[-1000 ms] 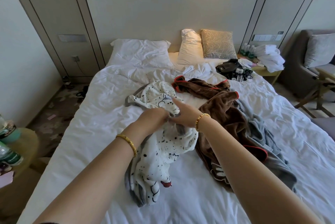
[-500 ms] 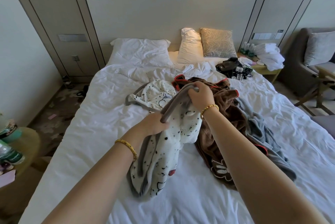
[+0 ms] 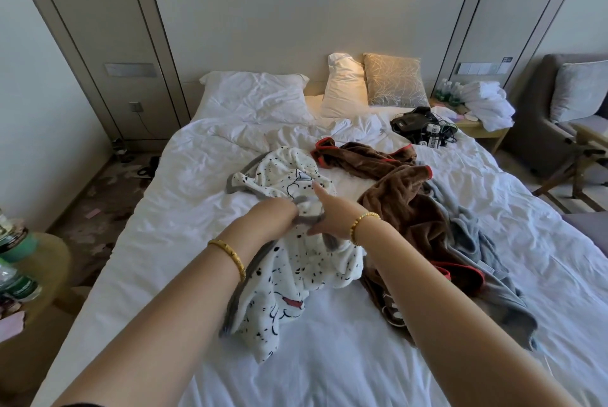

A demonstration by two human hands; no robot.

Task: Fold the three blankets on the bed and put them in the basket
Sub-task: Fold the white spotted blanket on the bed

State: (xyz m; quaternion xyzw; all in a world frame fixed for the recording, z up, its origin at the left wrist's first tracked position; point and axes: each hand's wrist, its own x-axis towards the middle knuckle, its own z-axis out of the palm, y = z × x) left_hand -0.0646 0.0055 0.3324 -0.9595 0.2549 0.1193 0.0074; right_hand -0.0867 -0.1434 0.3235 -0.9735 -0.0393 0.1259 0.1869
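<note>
White fleece dotted with black, edged in grey: the spotted blanket (image 3: pixel 296 262) lies crumpled at the centre of the bed (image 3: pixel 184 196), and both hands meet on it. The left hand (image 3: pixel 273 215) is clenched round a bunch of the grey trim. The right hand (image 3: pixel 329 215), at 3 o'clock from the left and touching it, pinches the same edge with thumb and lower fingers while its forefinger points out straight toward 11 o'clock.

At 2 o'clock from the hands sprawls the brown blanket (image 3: pixel 404 202) with red binding, and the grey blanket (image 3: pixel 487 262) lies partly beneath it, trailing toward 4 o'clock. None of the three is folded, and no basket shows in this one view.

The risks, as I judge them: the hands hold close together on one stretch of trim, so a lift from here would likely raise a twisted bundle, not a flat sheet, and the fold would come out lopsided. The spotted blanket's right edge touches the brown one, so a quick pull could drag that along. Far off at 1 o'clock, a tangle of black electronics (image 3: pixel 424 125) sits on the bed, where a wide shake might catch its cords.
</note>
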